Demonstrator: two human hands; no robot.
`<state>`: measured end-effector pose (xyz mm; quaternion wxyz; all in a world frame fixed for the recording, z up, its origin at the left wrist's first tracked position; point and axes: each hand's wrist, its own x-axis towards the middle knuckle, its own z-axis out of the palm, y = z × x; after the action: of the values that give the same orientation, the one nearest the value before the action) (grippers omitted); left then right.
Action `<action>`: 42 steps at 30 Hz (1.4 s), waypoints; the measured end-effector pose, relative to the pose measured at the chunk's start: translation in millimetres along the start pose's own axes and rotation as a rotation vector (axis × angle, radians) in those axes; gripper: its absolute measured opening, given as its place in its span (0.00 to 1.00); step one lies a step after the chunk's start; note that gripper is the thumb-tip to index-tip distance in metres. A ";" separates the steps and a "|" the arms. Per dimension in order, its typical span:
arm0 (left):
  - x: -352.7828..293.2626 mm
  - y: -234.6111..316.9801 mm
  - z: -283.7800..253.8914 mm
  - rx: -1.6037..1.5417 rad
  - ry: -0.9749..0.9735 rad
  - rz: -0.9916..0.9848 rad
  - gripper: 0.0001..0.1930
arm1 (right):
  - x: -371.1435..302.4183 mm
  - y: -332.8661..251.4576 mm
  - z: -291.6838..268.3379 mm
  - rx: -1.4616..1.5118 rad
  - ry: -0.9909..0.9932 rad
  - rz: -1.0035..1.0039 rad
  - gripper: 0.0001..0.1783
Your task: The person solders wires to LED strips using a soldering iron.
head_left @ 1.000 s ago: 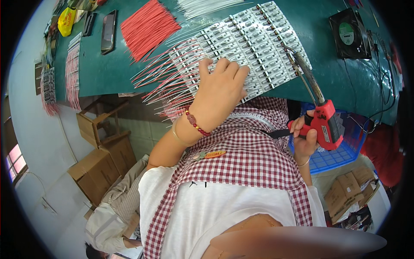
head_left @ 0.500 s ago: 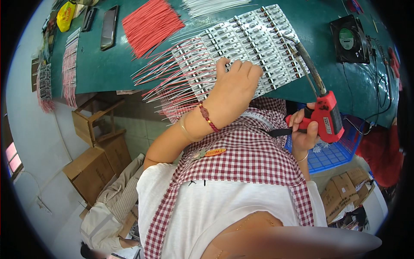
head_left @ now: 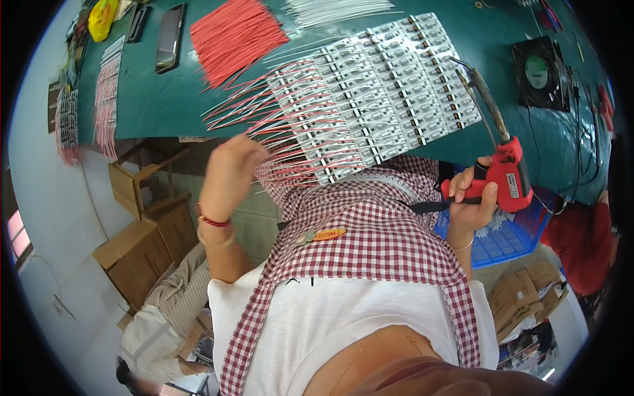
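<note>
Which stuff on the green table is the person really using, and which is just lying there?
Being used:
left hand at the red and white wires
white strip boards
red soldering gun in right hand

Just lying there:
loose red wire pile
phone
small black fan

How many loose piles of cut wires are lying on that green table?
2: a red wire pile at the upper left of the green table, and a white wire pile at the top edge, partly cut off.

left hand (head_left: 231,173) fingertips hidden among red wires (head_left: 264,132), board components too small
</note>
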<state>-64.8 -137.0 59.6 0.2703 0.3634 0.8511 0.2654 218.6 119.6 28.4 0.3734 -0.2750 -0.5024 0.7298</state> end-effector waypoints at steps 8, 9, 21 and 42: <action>125.4 -17.7 -20.7 0.304 0.486 0.354 0.10 | 10.1 -8.0 7.7 0.107 -0.037 0.040 0.26; 142.4 -16.5 -11.0 0.400 0.528 0.380 0.12 | 7.8 -8.4 7.6 0.111 -0.028 0.041 0.26; 165.0 -35.8 1.1 0.620 0.721 0.265 0.08 | 14.3 -10.2 17.9 0.101 -0.021 0.060 0.26; 136.9 -18.1 -56.2 0.257 0.714 0.330 0.06 | 21.0 -12.5 23.1 0.105 0.025 0.042 0.26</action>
<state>-190.9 -57.8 51.4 -0.1359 0.4110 0.8479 0.3061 192.0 127.4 47.5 0.3781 -0.2747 -0.4529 0.7593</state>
